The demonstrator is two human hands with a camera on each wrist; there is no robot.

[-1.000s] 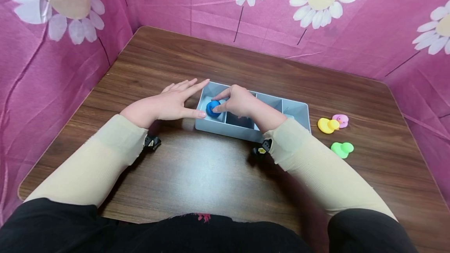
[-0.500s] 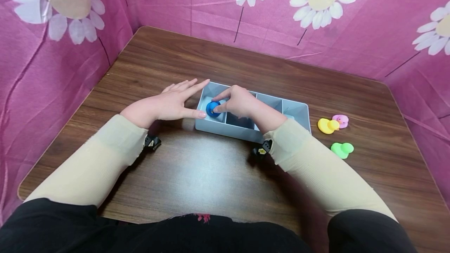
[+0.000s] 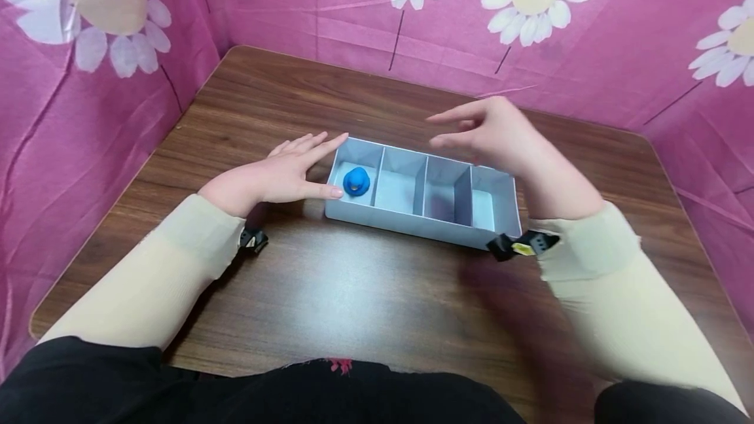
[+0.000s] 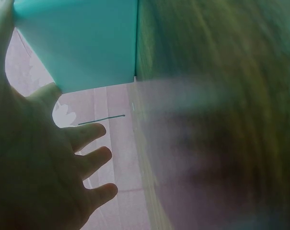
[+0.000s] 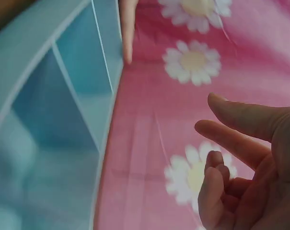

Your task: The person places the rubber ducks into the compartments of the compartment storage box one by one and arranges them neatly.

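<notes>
A blue rubber duck (image 3: 356,181) sits in the leftmost compartment of a light grey divided box (image 3: 406,222). My left hand (image 3: 283,172) rests against the box's left end with its fingers spread; thumb and index finger touch the rim. In the left wrist view the same hand (image 4: 37,158) lies beside the box's outer wall (image 4: 82,43). Above the right part of the box hovers my right hand (image 3: 501,133), thumb and index finger apart, holding nothing. The right wrist view shows that hand (image 5: 252,163) with the other fingers bent and nothing between them.
The box stands on a brown wood-grain table (image 3: 306,293). Behind the table hangs a pink cloth (image 3: 353,38) with white daisies. My right forearm (image 3: 624,293) covers the table's right part.
My right hand has let go of the blue duck and moved up and to the right. The duck stays in its compartment. The yellow, pink and green ducks are now hidden behind the right arm.
</notes>
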